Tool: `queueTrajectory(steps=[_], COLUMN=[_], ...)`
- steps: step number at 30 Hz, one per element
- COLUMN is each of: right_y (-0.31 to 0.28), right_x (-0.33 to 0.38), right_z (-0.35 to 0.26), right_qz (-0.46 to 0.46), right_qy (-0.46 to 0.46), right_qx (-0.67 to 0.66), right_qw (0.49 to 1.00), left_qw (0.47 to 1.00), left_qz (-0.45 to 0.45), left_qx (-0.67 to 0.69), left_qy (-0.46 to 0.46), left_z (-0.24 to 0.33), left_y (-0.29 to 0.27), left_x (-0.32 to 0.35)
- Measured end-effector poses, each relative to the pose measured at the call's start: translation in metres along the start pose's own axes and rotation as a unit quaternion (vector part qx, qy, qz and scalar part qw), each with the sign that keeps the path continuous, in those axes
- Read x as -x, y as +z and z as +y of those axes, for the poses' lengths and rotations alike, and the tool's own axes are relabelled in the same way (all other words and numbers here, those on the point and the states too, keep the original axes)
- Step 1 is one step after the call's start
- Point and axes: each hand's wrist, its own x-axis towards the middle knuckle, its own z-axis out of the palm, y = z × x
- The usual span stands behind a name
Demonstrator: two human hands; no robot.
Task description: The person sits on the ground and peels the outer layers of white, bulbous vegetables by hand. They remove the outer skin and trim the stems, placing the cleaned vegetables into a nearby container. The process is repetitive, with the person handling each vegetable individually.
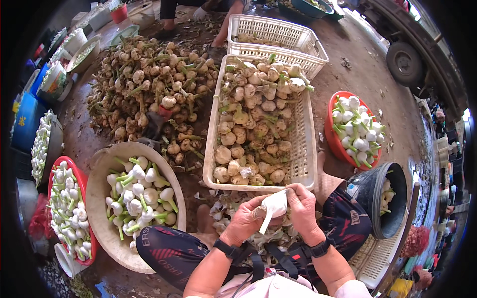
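Between both hands, over my lap, is a white garlic bulb (276,203) with its pale cut stem pointing down and to the left. My left hand (244,219) is closed round the bulb's left side. The fingertips of my right hand (303,206) pinch its right edge, where the outer skin is. Just beyond my hands stands a cream plastic crate (309,149) of unpeeled, dirt-stained garlic bulbs (261,129). Loose peeled skins (226,206) lie on the ground below the crate and between my legs.
Left of my knee sits a wide pale basin (94,198) of clean garlic, beside a red tub (84,179). A heap of dirty garlic (149,84) lies far left. On the right are a red basin (332,116) and a black bucket (365,193). Another person's hand (199,14) shows at the back.
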Motion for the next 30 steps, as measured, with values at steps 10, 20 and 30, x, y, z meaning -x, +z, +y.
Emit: queueTrajectory(steps=[10, 20, 30], right_y=[0.011, -0.041, 0.010], right_x=[0.003, 0.016, 0.019], right_z=[-0.013, 0.031, 0.006], right_qz=[-0.092, -0.227, -0.116], right_qy=[-0.167, -0.087, -0.261], right_qx=[0.111, 0.318, 0.196], right_qw=[0.975, 0.916, 0.938], left_qw=[0.905, 0.984, 0.916], left_qz=[0.123, 0.105, 0.206], left_qx=[-0.376, -0.089, -0.330], left_qy=[0.158, 0.110, 0.105], left_z=[-0.010, 0.012, -0.010], left_y=[0.016, 0.010, 0.018], left_x=[-0.009, -0.002, -0.008])
